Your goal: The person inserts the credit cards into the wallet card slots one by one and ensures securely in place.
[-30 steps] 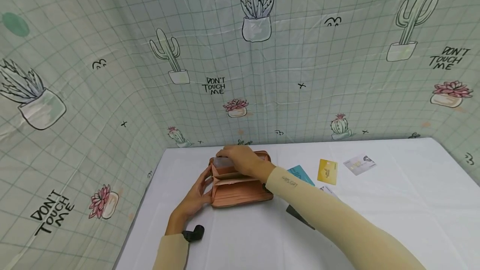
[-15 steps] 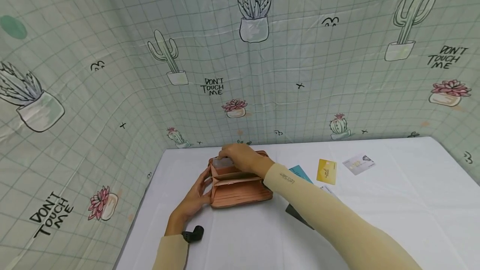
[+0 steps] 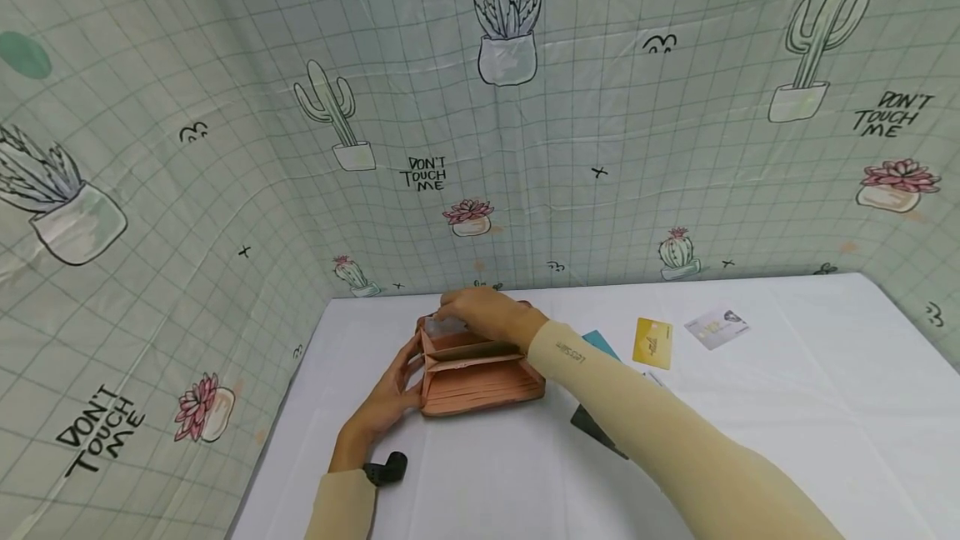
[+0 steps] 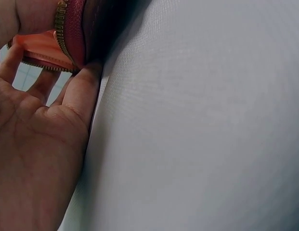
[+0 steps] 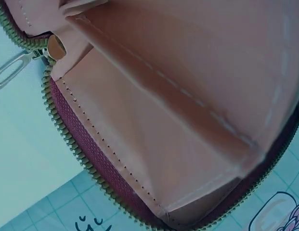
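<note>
An unzipped tan zip-around wallet (image 3: 483, 390) lies spread on the white table, its inner dividers fanned apart. My left hand (image 3: 386, 400) grips its left side; in the left wrist view the thumb and fingers of that hand (image 4: 36, 125) hold the zipped edge. Over the wallet's far half reaches my right hand (image 3: 487, 315), fingers bent down beside a pale translucent panel (image 3: 444, 326). Whether they pinch anything is hidden. In the right wrist view, the stitched wallet lining (image 5: 120, 120) and zipper pull (image 5: 14, 70) fill the picture, and no fingers show.
Right of the wallet, partly behind the right sleeve, lie a teal card (image 3: 602, 344), a dark card (image 3: 595, 430) and a whitish card (image 3: 654, 378). Farther right are a yellow card (image 3: 652, 343) and a white card (image 3: 717, 327). A cactus-print cloth (image 3: 585, 215) rises behind the table.
The right hand shifts very slightly over the wallet's far half, and its wrist turns a little. The left hand and the wallet stay in place.
</note>
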### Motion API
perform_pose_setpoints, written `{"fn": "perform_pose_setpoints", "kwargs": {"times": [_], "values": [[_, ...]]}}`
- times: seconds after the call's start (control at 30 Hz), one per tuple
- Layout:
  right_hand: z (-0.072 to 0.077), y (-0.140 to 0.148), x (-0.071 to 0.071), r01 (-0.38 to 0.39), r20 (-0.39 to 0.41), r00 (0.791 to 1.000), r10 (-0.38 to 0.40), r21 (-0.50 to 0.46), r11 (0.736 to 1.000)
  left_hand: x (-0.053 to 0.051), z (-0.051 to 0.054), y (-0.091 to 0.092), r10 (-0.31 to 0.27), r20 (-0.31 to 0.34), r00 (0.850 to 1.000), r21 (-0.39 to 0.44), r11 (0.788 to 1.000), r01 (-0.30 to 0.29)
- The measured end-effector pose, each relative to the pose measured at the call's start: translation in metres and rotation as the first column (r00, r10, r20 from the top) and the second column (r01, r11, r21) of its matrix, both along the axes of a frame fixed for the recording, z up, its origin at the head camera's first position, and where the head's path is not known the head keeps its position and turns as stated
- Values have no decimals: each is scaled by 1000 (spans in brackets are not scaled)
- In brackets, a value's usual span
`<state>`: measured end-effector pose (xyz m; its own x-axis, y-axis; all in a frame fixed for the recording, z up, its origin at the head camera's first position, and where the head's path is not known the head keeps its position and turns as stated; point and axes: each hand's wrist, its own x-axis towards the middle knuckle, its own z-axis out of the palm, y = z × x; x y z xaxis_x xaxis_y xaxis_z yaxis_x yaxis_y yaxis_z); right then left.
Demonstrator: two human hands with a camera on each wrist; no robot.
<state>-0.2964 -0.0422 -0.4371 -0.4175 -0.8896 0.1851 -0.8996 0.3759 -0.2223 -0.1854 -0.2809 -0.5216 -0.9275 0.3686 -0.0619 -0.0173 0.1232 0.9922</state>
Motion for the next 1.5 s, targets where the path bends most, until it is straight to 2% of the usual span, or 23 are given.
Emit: {"fn": "perform_pose_setpoints", "kwargs": {"times": [0.23, 0.33, 0.4, 0.47, 0.57, 0.8, 1.07, 1.23, 1.33, 1.5], "values": [[-2, -6, 0, -24, -98, 995, 36, 115, 993, 0, 0, 0, 1, -4, 1000, 5, 1000, -1], [-3, -6, 1, 2, -47, 999, 4, 115, 993, 0, 1, 1, 6, 13, 1000, 1, 1000, -6], [-4, -4, 1, 33, 49, 998, -37, 70, 997, 0, 2, 1, 4, 19, 1000, -3, 1000, -4], [-4, -3, 1, 61, 133, 989, -63, 22, 998, 0, 3, 1, -1, 16, 1000, 2, 1000, 1], [-4, -1, 0, 87, 199, 977, -81, -22, 996, -1, 3, 0, -10, 0, 1000, 4, 1000, 10], [-4, 0, 6, 70, 148, 987, -69, -6, 998, -2, 2, 0, -7, 3, 1000, -10, 1000, 7], [1, -5, 16, 86, 106, 989, -99, 122, 989, -2, 2, -1, -2, 9, 1000, 3, 1000, 2], [2, -4, 21, 90, 66, 993, -100, 145, 985, -1, 3, 0, -3, 0, 1000, 4, 1000, 3], [2, -2, 24, 99, 96, 989, -112, 132, 986, -1, 4, -1, -4, 0, 1000, 2, 1000, 4], [2, 4, 27, 107, 227, 967, -119, 65, 992, -1, 2, -1, -3, 12, 1000, 1, 1000, 3]]}}
